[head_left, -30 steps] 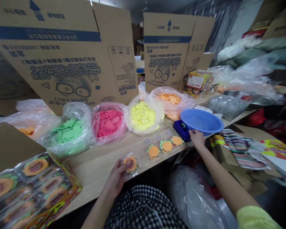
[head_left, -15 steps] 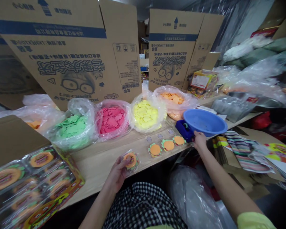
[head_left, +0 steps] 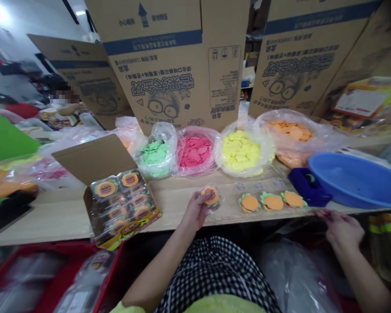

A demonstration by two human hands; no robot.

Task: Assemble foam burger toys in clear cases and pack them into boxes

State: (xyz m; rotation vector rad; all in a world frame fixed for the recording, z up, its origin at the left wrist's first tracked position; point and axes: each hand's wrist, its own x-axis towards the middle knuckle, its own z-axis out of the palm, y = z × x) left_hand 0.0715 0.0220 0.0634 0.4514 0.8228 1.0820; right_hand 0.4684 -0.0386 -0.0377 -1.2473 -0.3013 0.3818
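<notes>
In my left hand (head_left: 196, 214) is a clear plastic pack (head_left: 211, 198) with an orange burger-shaped sweet in it, gripped between thumb and fingers above the table. My right hand (head_left: 343, 229) is slightly blurred at the table's front edge, just below a dark blue tape dispenser (head_left: 308, 187). Its fingertips are pinched together; what they hold is too blurred to make out. Between the hands lie three burger stacks with orange tops, the nearest burger stack (head_left: 249, 203) at the left. Behind them sit several small clear pieces (head_left: 258, 186).
An open display box (head_left: 156, 214) of packed burgers stands left. Along the back are bags of green pieces (head_left: 154, 153), red pieces (head_left: 195, 151), yellow pieces (head_left: 240, 150) and orange pieces (head_left: 291, 130). A blue basin (head_left: 355, 180) is right; a red crate (head_left: 109, 278) sits below left.
The view has swung left, bringing the whole display box and the red crate into sight. My right hand has come away from the dispenser towards me. My left hand still holds the pack.
</notes>
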